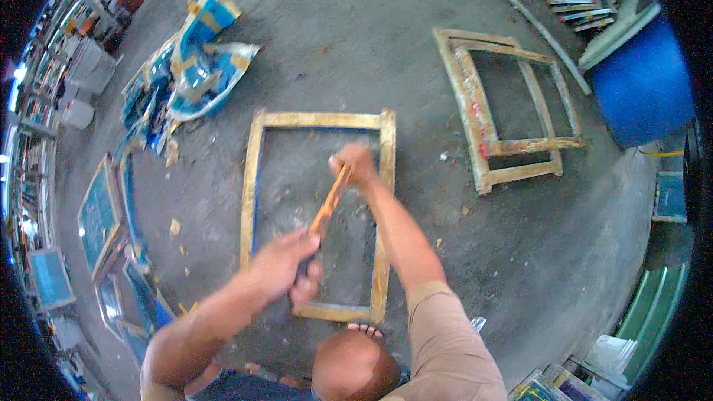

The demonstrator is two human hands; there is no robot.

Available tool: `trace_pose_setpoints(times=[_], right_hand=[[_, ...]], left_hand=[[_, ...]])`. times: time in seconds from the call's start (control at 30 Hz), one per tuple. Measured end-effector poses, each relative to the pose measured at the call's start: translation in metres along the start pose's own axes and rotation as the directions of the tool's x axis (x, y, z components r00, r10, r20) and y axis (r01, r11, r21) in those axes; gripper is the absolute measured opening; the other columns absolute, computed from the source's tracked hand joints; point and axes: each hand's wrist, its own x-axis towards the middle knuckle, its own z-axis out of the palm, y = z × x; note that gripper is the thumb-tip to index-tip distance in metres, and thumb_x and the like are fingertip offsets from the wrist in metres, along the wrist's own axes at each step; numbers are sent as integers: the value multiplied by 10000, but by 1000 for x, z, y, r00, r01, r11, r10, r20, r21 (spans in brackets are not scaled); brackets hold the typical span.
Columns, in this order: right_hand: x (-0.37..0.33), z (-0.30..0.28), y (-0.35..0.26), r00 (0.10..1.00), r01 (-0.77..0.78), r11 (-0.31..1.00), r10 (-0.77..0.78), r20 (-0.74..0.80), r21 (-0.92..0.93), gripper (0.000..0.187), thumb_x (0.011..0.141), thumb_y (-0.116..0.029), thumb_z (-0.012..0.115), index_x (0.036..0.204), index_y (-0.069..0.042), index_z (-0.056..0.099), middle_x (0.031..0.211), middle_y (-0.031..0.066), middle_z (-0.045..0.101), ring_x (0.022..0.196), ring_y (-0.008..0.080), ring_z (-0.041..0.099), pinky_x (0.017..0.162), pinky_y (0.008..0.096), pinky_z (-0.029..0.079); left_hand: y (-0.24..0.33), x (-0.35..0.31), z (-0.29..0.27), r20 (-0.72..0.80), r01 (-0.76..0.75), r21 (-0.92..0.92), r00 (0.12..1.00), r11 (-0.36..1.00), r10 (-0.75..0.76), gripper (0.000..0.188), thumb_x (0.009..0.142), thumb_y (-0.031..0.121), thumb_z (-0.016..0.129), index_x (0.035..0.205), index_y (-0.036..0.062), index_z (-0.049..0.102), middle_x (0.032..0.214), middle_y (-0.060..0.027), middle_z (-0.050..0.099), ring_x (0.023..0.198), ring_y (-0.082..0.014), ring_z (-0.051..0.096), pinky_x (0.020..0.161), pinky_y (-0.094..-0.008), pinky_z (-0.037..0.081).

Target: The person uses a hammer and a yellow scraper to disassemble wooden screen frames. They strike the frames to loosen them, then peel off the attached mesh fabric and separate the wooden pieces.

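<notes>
A wooden frame (319, 120) lies flat on the concrete floor in front of me. It is a bare rectangle with a thin blue line along its inner edge. Above its opening, my left hand (286, 261) and my right hand (355, 165) both grip a slim orange tool (330, 200). My left fingers, slightly blurred, are closed round its nearer end, where something dark shows. The right fist covers the far end. Which kind of tool it is I cannot tell. My knee (353, 364) is bent close to the frame's near rail.
Two wooden frames (469, 96) overlap at the right, near a blue barrel (642, 82). Crumpled blue sheeting (200, 78) with tape is heaped at the far left. Blue-meshed frames (100, 204) lie at the left. A long pale pipe (535, 22) runs along the upper right.
</notes>
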Motion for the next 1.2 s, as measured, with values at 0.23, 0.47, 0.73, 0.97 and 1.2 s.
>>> trace_pose_setpoints(times=[0.23, 0.47, 0.73, 0.97, 1.2], right_hand=[[-67, -19, -70, 1000, 8, 997, -9, 23, 73, 248, 679, -274, 710, 555, -171, 522, 541, 30, 554, 524, 263, 582, 526, 407, 444], [-206, -27, -245, 988, -113, 985, 97, 119, 127, 254, 670, -167, 728, 568, -159, 495, 546, 3, 528, 515, 199, 533, 517, 364, 403], [-220, -17, -265, 994, -94, 986, 86, 70, 135, 312, 693, -111, 741, 533, -145, 475, 520, 4, 455, 481, 192, 487, 485, 357, 348], [-221, -21, -279, 992, -91, 982, 75, 98, 163, 329, 697, -110, 743, 529, -155, 464, 494, 6, 421, 463, 190, 480, 481, 344, 352], [-163, -22, -181, 987, 15, 997, -28, 157, 80, 219, 685, -305, 740, 594, -210, 565, 562, -12, 532, 558, 226, 538, 533, 394, 411]], left_hand=[[-80, -50, -8, 18, 31, 199, 999, 980, -35, 376, 1070, 354, 440, 1387, 154, 406, 754, -25, 502, 481, -130, 460, 413, -280, 360], [-237, -144, -46, -77, 171, 431, 985, 886, -153, 460, 1054, 206, 454, 1481, 78, 335, 721, -50, 540, 512, -136, 509, 449, -289, 422], [-266, -158, -50, -103, 210, 382, 977, 900, -185, 507, 1037, 175, 511, 1506, 64, 357, 742, -17, 556, 561, -106, 507, 502, -285, 427], [-278, -164, -59, -107, 234, 288, 971, 929, -212, 513, 1035, 177, 517, 1507, 47, 367, 950, -48, 622, 754, -98, 540, 691, -265, 482], [-288, -84, -55, -15, -201, 575, 967, 793, 256, 500, 1044, 222, 498, 1510, 94, 370, 971, -108, 630, 794, -140, 593, 727, -310, 510]])
